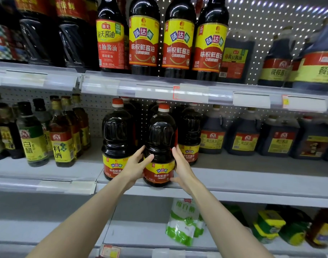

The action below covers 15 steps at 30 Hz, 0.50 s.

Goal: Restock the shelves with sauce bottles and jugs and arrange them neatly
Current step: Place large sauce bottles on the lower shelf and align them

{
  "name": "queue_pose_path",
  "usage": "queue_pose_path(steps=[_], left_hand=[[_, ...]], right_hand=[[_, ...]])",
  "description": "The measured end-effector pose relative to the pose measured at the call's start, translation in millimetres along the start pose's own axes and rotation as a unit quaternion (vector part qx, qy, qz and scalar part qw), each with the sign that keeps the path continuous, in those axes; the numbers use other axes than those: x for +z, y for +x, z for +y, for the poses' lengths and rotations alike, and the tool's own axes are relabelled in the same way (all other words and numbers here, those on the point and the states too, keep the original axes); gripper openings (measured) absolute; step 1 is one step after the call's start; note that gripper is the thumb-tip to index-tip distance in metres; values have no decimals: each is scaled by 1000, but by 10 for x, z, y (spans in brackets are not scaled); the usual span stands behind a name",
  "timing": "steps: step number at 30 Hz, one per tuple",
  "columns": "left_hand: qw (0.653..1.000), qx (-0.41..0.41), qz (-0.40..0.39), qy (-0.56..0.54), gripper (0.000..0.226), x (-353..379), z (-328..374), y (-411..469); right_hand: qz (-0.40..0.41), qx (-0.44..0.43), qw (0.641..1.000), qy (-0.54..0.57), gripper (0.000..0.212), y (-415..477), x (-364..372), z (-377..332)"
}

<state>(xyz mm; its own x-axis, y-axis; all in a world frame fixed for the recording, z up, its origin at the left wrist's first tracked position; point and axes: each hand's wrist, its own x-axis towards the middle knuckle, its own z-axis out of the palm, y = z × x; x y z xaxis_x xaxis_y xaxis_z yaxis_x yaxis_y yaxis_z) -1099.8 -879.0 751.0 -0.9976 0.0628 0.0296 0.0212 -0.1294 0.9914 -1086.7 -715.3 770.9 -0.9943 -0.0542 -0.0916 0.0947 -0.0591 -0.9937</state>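
Observation:
A dark soy sauce jug (160,144) with an orange cap and a red and yellow label stands at the front edge of the middle shelf (233,183). My left hand (137,165) grips its left side, thumb across the front. My right hand (180,167) grips its right side, with the thumb at the base. A matching jug (117,136) stands just to its left, and another (190,135) sits behind on the right. More jugs of the same kind are partly hidden behind these.
Tall sauce bottles (178,38) line the upper shelf, with large jugs (315,58) at its right. Vinegar and cooking wine bottles (61,133) stand at middle left, square dark jugs (243,135) at middle right. White and green bags (183,222) lie on the lower shelf.

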Motion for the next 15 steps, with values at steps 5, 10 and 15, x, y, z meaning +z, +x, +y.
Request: queue_pose_path(steps=[5, 10, 15], left_hand=[[1000, 6, 6, 1, 65, 61, -2, -8], [1000, 1, 0, -1, 65, 46, -14, 13], [1000, -4, -23, -13, 65, 36, 37, 38]], right_hand=[[3, -4, 1000, 1, 58, 39, -15, 35], [6, -5, 1000, 11, 57, 44, -4, 46], [6, -18, 1000, 17, 56, 67, 26, 60]])
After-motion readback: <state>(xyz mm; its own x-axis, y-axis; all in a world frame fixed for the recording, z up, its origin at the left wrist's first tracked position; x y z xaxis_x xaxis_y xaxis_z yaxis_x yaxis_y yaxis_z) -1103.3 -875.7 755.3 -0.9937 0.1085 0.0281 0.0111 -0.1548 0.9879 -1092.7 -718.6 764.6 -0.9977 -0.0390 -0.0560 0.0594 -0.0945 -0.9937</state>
